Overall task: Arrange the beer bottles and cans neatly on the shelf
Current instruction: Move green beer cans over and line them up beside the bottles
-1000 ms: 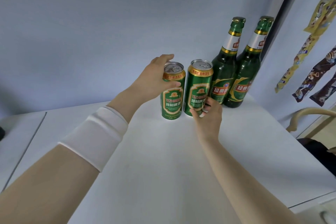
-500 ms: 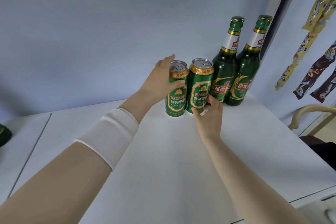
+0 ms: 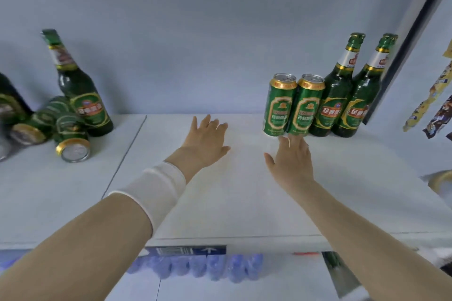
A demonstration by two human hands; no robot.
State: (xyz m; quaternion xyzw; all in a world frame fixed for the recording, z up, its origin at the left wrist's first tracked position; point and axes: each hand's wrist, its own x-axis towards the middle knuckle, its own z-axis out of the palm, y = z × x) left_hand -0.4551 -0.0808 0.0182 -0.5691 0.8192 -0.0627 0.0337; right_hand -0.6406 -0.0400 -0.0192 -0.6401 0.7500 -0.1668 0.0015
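Observation:
Two green beer cans (image 3: 293,105) stand upright side by side at the right of the white shelf (image 3: 244,190), touching two upright green bottles (image 3: 347,95) next to them. My left hand (image 3: 206,138) hovers over the shelf's middle with fingers spread and holds nothing. My right hand (image 3: 292,159) is open just in front of the two cans, fingertips near their bases. At the left stand another upright bottle (image 3: 78,90) and a dark bottle (image 3: 9,102) cut off by the edge, with two cans lying on their sides (image 3: 58,127).
A dark vertical frame post (image 3: 403,41) borders the shelf on the right, with snack packets (image 3: 430,100) hanging beyond it. Below the shelf's front edge lies a pack of blue-capped bottles (image 3: 200,266). A seam (image 3: 127,154) divides the shelf boards.
Both hands have let go of the two upright cans and drawn back, fingers spread. The view has pulled back and swung left, revealing the bottles and toppled cans at the left.

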